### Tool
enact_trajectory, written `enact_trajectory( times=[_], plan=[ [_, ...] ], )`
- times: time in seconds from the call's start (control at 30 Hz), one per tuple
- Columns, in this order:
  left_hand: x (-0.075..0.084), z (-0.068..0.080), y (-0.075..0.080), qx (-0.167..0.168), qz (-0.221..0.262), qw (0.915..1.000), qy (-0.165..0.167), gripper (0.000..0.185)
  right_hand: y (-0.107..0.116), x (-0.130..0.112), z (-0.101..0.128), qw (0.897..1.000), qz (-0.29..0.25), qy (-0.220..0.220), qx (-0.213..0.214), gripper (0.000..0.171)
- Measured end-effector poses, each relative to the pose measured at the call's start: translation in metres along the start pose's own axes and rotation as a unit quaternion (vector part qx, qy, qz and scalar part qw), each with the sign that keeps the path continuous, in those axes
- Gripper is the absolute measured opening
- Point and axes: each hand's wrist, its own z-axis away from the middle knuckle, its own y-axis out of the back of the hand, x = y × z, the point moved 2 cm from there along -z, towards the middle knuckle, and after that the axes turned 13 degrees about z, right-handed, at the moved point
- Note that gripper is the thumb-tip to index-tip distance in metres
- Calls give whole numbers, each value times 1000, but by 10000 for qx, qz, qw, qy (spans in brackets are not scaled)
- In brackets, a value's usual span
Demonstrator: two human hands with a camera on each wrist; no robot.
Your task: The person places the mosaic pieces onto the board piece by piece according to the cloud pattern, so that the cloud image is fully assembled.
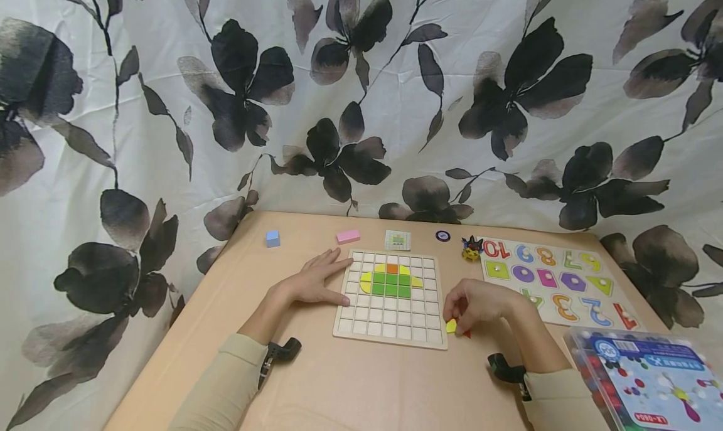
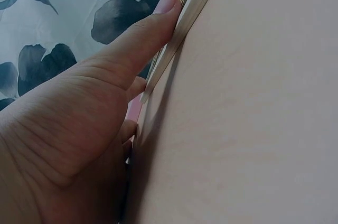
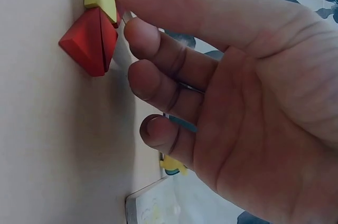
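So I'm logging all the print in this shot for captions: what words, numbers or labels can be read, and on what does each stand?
"10", "9", "8", "7" and, nearer, "3", "2", "1": coloured numeral pieces on the number puzzle board, seen upside down; the other numerals are too unclear to read.
Blue label on the clear plastic box: upside-down print, too small and blurred to read.
Small card behind the grid board: a coloured pattern, no readable text.

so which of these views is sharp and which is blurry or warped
Head view: evenly lit, sharp on the grid board, edges bowed by the wide lens. Left wrist view: the left hand fills the frame, soft, casting a shadow on the table. Right wrist view: the right hand looms blurred, the red piece crisper.
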Motion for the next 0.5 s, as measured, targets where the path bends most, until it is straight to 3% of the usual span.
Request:
enact_trajectory(
  times=[0.5],
  plan=[
    [0,-1,1,1,-82,9999,-75,106,0,-2,-2,9998,-111,-142,-10,19]
  ],
)
